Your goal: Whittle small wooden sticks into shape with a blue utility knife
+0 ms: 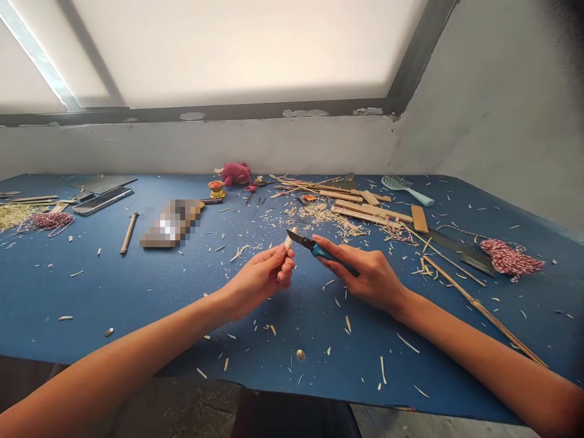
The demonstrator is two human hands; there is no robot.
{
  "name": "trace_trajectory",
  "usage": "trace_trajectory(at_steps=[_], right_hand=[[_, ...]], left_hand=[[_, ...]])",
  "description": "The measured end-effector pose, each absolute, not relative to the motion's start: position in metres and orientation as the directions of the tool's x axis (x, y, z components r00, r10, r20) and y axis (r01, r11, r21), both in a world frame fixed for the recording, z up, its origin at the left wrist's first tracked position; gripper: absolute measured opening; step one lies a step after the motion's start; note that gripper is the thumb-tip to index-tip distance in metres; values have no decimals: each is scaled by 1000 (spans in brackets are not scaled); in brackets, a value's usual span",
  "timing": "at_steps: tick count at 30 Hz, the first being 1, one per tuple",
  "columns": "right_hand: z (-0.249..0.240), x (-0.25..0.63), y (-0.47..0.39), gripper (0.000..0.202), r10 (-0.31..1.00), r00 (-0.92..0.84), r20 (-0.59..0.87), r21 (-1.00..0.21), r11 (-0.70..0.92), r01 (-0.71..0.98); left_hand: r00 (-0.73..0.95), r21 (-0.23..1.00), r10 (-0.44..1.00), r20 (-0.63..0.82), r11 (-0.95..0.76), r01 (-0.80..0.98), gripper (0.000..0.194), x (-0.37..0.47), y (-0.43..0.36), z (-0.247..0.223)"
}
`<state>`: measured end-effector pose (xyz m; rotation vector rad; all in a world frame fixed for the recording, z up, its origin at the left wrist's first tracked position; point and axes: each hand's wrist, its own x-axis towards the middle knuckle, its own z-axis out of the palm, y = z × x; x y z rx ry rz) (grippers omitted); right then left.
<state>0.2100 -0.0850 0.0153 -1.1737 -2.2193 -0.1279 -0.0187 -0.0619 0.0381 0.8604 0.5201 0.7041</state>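
Between the thumb and fingers of my left hand (pixel 269 269) is a small pale piece of wood (pixel 289 241), its upper end sticking out. My right hand (pixel 371 274) is closed around the blue handle of a utility knife (pixel 322 249). The dark blade points left, and its tip lies at the top of the wood; whether it cuts in or only rests there I cannot tell. Thin wood shavings (pixel 349 230) are scattered over the blue table (pixel 182 304) around both hands.
Behind my hands lie bamboo strips (pixel 374 211). A pale green hairbrush (pixel 410 190), red-and-white cord (pixel 508 258) and a long stick (pixel 483 310) are on the right. A pink knitted toy (pixel 236 174) and gold cup (pixel 216 190) stand at the back. Further left are a blurred-out object (pixel 171 225) and a short stick (pixel 129 233).
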Motion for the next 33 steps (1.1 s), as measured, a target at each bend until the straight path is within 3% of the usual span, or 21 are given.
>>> trace_trajectory(at_steps=[10, 27, 33], right_hand=[[16, 211, -85, 49, 684, -506, 526, -111, 645, 756], [16, 212, -85, 49, 635, -584, 505, 21, 668, 744], [14, 213, -84, 51, 685, -515, 515, -64, 630, 774]], left_hand=[[736, 723, 657, -160, 586, -366, 21, -20, -60, 42], [760, 851, 618, -202, 495, -175, 19, -21, -67, 45], [814, 740, 535, -224, 637, -215, 25, -20, -71, 48]])
